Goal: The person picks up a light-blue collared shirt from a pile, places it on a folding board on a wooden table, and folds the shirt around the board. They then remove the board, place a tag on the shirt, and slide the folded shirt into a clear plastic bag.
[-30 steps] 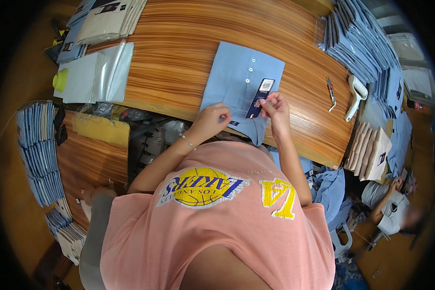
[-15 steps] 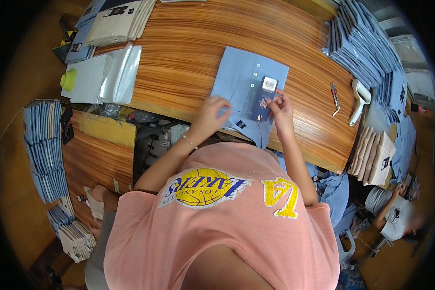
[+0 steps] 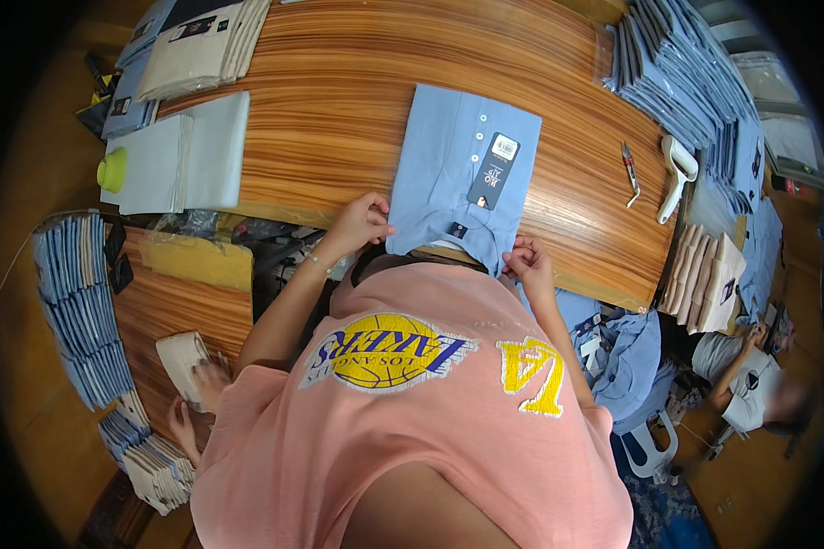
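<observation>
A folded light-blue polo shirt [image 3: 430,156] lies flat on the table, its white-buttoned placket running up the middle and its collar end towards me. On its front rests a dark-blue hang tag [image 3: 493,174] with a white barcode sticker, tilted to the right. A small dark neck label [image 3: 459,231] shows inside the collar. My left hand [image 3: 363,221] pinches the shirt's near left edge between thumb and fingers. At the near right corner, my right hand [image 3: 530,263] is closed on the cloth by the collar.
Left on the table [image 3: 320,119] are clear plastic bags [image 3: 212,151] and a yellow-green round object [image 3: 112,170]. A lint roller [image 3: 677,178] and snips [image 3: 630,174] lie right. Folded shirts [image 3: 673,69] stand far right. Another person's hands [image 3: 209,382] handle beige cloth at left.
My right hand has let go of the hang tag, now lying on the shirt, and moved down to the near right corner. My left hand has moved left and down to the shirt's edge.
</observation>
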`<control>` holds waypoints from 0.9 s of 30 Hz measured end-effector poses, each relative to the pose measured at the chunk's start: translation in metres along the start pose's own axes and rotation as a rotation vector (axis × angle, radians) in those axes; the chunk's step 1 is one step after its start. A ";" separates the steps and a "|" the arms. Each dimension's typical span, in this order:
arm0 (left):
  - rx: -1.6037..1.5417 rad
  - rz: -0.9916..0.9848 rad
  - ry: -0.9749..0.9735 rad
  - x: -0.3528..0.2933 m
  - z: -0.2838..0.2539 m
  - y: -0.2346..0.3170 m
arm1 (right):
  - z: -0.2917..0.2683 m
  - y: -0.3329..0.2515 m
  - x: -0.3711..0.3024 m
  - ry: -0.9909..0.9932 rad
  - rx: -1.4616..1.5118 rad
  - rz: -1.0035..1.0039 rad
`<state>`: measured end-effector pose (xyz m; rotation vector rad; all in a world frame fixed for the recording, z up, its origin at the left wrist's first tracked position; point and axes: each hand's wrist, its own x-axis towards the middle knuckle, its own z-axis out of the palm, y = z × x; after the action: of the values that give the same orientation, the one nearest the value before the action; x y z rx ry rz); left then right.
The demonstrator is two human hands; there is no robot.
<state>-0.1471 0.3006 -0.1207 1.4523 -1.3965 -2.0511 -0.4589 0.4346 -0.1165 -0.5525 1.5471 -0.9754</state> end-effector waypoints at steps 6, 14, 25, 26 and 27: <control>0.419 0.053 0.078 -0.012 0.007 0.014 | -0.007 0.012 -0.007 -0.035 -0.286 -0.090; 1.140 0.928 -0.017 0.004 0.050 0.040 | 0.003 -0.036 0.011 0.174 -0.709 -0.457; 1.371 1.068 -0.197 0.025 0.055 -0.001 | 0.039 -0.082 0.069 0.336 -1.204 -0.708; 1.336 1.058 -0.208 0.024 0.054 0.000 | 0.038 -0.083 0.066 0.394 -1.183 -0.785; 1.301 1.049 -0.219 0.022 0.053 0.001 | 0.036 -0.078 0.066 0.393 -1.125 -0.774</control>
<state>-0.2021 0.3147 -0.1304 0.3515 -2.9080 -0.5378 -0.4520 0.3303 -0.0889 -1.9412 2.2459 -0.6774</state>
